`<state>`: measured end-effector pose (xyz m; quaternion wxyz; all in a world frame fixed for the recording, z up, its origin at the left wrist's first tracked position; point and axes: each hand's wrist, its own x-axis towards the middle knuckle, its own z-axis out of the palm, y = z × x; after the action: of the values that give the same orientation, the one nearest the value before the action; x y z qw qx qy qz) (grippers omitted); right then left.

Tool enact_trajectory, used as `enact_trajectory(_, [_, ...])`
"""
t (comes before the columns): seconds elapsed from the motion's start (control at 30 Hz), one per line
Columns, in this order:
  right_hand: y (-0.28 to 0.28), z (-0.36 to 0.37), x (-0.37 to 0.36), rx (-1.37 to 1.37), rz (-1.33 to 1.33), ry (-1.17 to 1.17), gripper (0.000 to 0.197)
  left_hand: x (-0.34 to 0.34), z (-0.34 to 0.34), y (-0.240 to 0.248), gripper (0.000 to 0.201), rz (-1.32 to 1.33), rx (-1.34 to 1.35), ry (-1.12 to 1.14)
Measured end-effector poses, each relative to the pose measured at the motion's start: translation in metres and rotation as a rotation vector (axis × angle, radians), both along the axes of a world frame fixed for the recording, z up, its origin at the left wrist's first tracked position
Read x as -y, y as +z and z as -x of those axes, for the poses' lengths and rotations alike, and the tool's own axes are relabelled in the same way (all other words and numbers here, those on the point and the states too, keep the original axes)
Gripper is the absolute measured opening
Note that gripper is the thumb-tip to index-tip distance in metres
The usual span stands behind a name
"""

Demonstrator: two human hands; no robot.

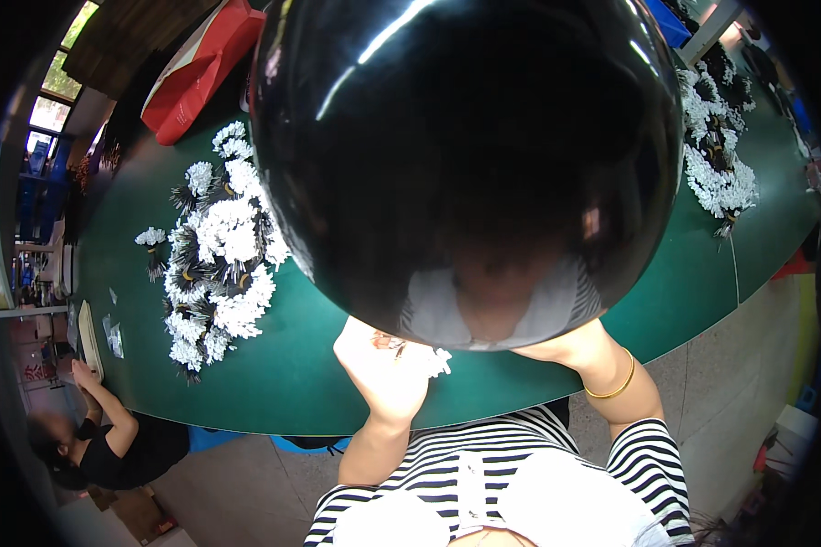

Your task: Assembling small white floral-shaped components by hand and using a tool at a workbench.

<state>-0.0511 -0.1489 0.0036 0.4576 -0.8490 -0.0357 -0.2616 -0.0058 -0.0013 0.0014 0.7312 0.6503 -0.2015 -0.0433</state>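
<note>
A large glossy black dome (465, 164) fills the upper middle and hides much of the space in front of me. At its lower edge, my left hand (385, 369) is closed, with dark stems showing at its fingers. White tips (440, 362) stick out beside that hand, so it appears to hold a small bunch of white-tipped dark stems. My right hand (556, 346) reaches under the dome's lower right edge. The dome covers its fingers, and whatever it touches is hidden. Left of the dome lies a heap of similar white-tipped bunches (228, 232), some with yellowish ties.
The green table (328, 410) curves around in front of me. More white-tipped bunches (721, 182) lie on its right side. A red bag (201, 73) stands at the far left. At the left end sits another person (123, 447) in dark clothes, near a pale tray (89, 337).
</note>
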Motion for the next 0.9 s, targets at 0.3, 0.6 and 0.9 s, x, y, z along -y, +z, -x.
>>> enact_trajectory(0.3, [0.002,0.000,-0.001,0.034,0.077,0.011,0.009,-0.007,-0.001,-0.008,0.018,-0.081,0.043,0.019])
enact_trajectory(0.6, [0.001,0.001,-0.001,-0.039,-0.028,-0.027,0.010,0.003,0.002,0.001,0.004,-0.195,0.122,0.128])
enact_trajectory(0.9, [0.027,0.005,0.002,-0.003,-0.385,-0.006,0.009,-0.005,0.005,-0.012,0.013,0.164,-0.330,0.018])
